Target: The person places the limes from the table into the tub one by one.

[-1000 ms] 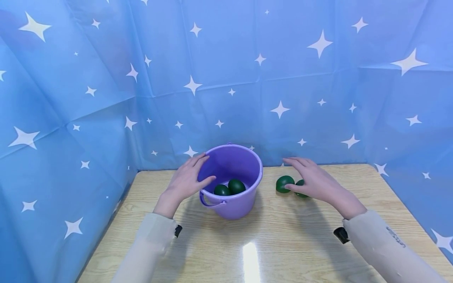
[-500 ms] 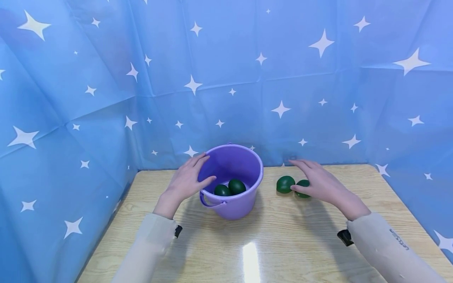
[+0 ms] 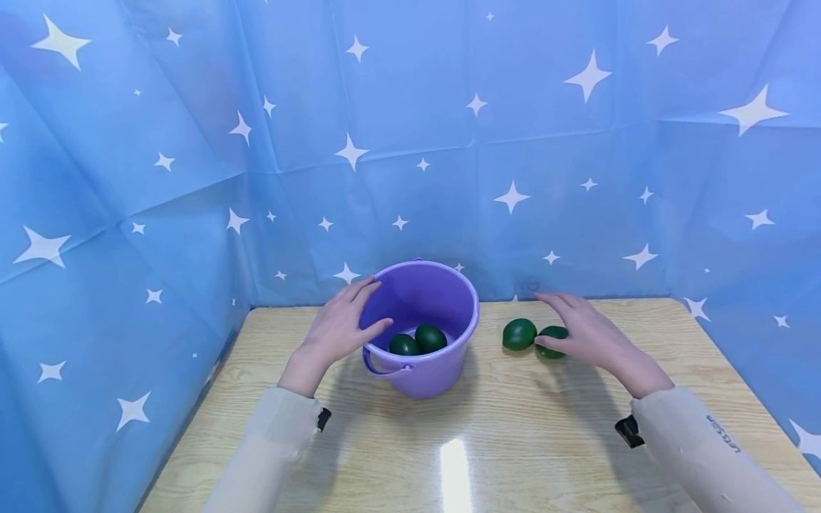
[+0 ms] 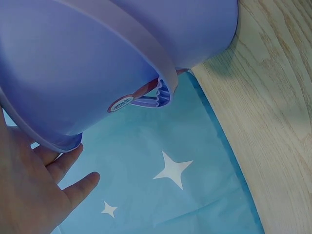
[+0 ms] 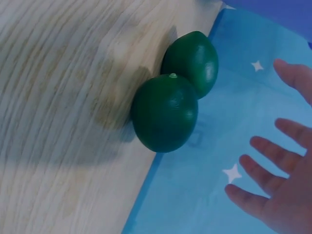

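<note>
A purple bucket [image 3: 430, 377] stands on the table, with two dark green limes [image 3: 430, 338] visible inside. Beside its left rim is my left hand [image 3: 333, 328], fingers spread and thumb apart; the left wrist view shows the fingertips right at the bucket's rim [image 4: 141, 44]. To the right of the bucket, two more limes lie side by side, the left lime [image 3: 518, 334] in full view and the right lime [image 3: 553, 332] partly covered by my thumb. My right hand [image 3: 593, 338] hovers open above that right one, holding nothing. In the right wrist view its fingers [image 5: 273, 156] are apart from both limes.
The bucket's handle [image 3: 385, 372] hangs down at its front left. Under everything is a light wood-grain table [image 3: 513, 442], with a bright reflection near its front. A blue star-patterned cloth [image 3: 436, 128] hangs behind the table and along both sides.
My right hand has shifted a little to the right, away from the left lime, uncovering more of the right one. The left hand and the bucket have stayed in place.
</note>
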